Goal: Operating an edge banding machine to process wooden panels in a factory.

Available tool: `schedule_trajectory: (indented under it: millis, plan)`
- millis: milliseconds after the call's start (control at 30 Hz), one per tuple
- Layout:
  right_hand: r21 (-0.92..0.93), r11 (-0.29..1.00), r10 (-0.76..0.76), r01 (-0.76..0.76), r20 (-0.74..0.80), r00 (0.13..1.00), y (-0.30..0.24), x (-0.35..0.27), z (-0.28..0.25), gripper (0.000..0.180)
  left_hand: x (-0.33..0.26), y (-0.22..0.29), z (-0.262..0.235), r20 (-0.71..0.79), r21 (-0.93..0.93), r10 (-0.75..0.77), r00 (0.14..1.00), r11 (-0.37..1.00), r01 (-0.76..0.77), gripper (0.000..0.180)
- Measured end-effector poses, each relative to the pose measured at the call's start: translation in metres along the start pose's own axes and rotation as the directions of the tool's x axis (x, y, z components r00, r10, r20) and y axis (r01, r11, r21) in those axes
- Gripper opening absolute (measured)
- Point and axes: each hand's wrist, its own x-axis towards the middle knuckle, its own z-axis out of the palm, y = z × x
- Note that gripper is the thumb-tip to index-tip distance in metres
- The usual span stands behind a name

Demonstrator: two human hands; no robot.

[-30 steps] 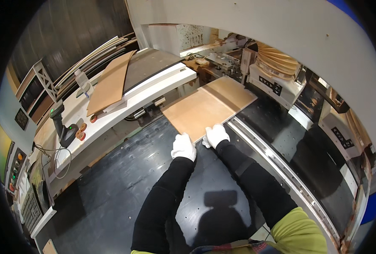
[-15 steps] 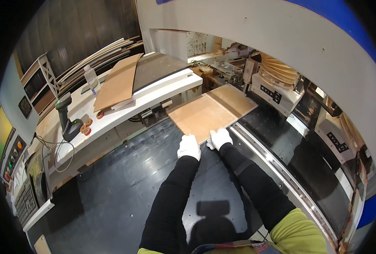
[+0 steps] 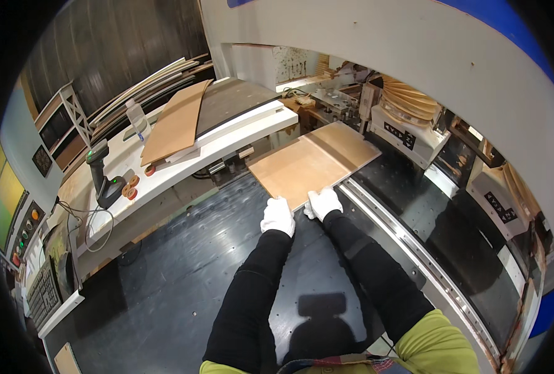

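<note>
A flat, light-brown wooden panel [image 3: 308,159] lies over the black machine table, its far right part reaching past the metal rail toward the machine. White gloves cover both of my hands. At the panel's near corner, my left hand [image 3: 278,216] is closed on the edge. My right hand [image 3: 323,204] grips the near right edge a short way from it, fingers curled at the panel's side. The panel's underside and the fingertips beneath it are hidden.
A metal rail [image 3: 401,230] runs along the black table [image 3: 196,268]. Machine heads with pleated hoses [image 3: 411,100] stand at right. On the white side table [image 3: 227,140] are brown boards [image 3: 177,121], a barcode scanner [image 3: 99,174], tape rolls [image 3: 130,187] and a bottle [image 3: 137,117]. A keyboard [image 3: 43,293] sits at left.
The view has shifted very slightly. Both hands keep their grip on the panel, which stays in nearly the same place.
</note>
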Motion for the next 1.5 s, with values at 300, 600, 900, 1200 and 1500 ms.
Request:
schedule_trajectory:
  millis: [300, 600, 900, 1200, 1500]
  plan:
    - [-0.151, 0.97, -0.147, 0.192, 0.27, 0.952, 0.014, -0.115, -0.019, 0.039, -0.004, -0.004, 0.008, -0.086, -0.143, -0.022, 0.996, 0.99, 0.009, 0.029]
    - [0.034, 0.999, -0.039, 0.028, 0.433, 0.901, 0.048, -0.335, -0.069, 0.04, -0.136, -0.032, -0.029, -0.082, -0.085, 0.402, 0.912, 0.909, -0.409, 0.06]
    - [0.09, 0.961, -0.276, 0.263, 0.414, 0.867, 0.088, -0.351, -0.098, 0.035, -0.397, -0.067, -0.054, -0.013, 0.193, 0.147, 0.989, 0.971, -0.142, 0.064]
    - [0.092, 0.934, -0.338, 0.346, 0.546, 0.767, 0.085, -0.351, -0.11, 0.033, -0.525, -0.006, -0.014, -0.247, 0.328, -0.155, 0.957, 0.916, 0.233, 0.082]
    - [-0.244, 0.876, -0.254, 0.415, 0.499, 0.828, 0.083, -0.355, -0.097, 0.035, -0.565, -0.056, -0.021, -0.436, 0.32, -0.32, 0.841, 0.819, 0.477, 0.075]
